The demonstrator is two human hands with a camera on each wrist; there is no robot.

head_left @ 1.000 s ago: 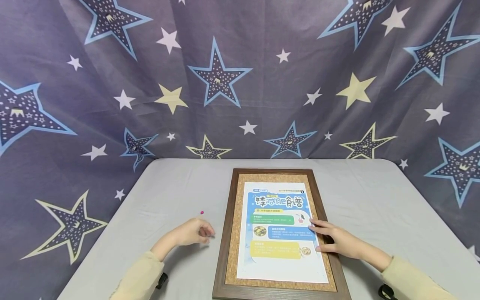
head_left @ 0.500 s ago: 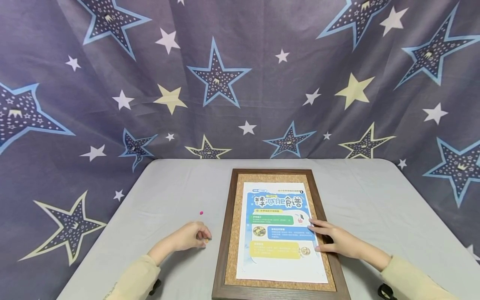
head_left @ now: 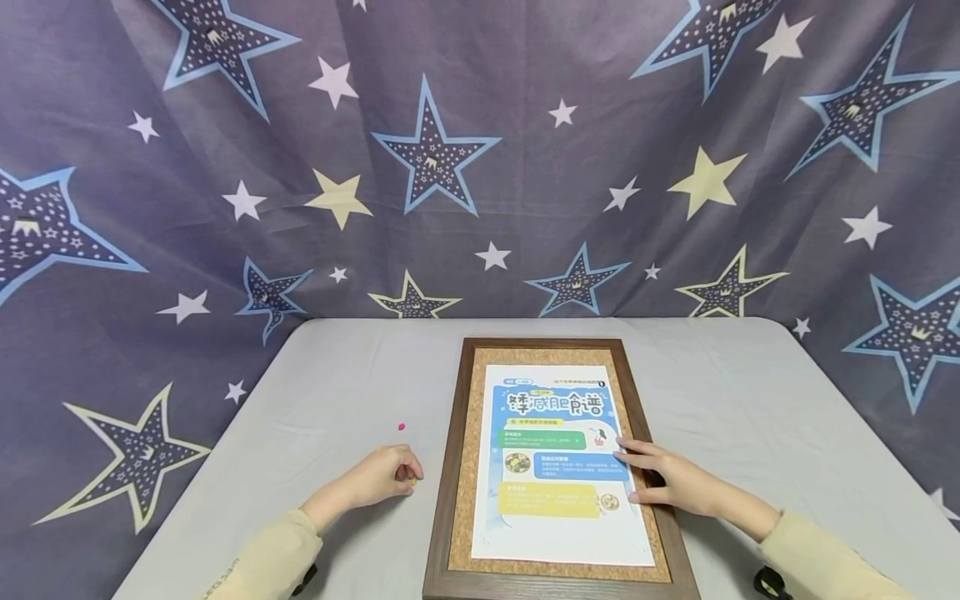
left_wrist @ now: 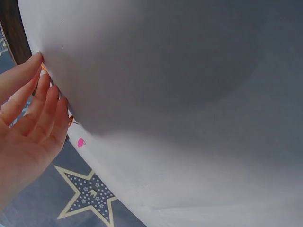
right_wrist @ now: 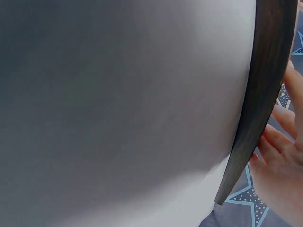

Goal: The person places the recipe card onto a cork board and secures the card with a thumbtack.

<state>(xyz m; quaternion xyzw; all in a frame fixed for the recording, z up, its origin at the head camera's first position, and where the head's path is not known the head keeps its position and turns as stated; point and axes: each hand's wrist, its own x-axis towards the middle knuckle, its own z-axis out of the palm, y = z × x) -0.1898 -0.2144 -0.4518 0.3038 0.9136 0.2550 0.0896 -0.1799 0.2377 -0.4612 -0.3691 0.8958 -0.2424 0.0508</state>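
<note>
My left hand [head_left: 386, 477] is low over the table, left of a wood-framed cork board [head_left: 545, 574]. Its thumb and fingertips pinch a small orange pushpin [left_wrist: 44, 68], mostly hidden by the fingers. Beyond those fingers, in the left wrist view, lie another orange pushpin [left_wrist: 71, 121] and a pink pushpin [left_wrist: 80, 142]. A printed sheet [head_left: 562, 537] with a blue heading and coloured text boxes lies on the cork. My right hand [head_left: 678, 482] reaches across the board's right frame, extended fingertips resting on the sheet's right edge.
A grey cloth-covered table [head_left: 352, 367] carries the board. Behind it and at the sides hangs a dark curtain [head_left: 517, 225] printed with stars. Both forearms wear pale sleeves [head_left: 273, 554], with black wrist devices beneath.
My left hand has drawn slightly left and its fingers have closed together, with the orange pushpin now showing at the fingertips. The right hand, board and sheet have stayed put.
</note>
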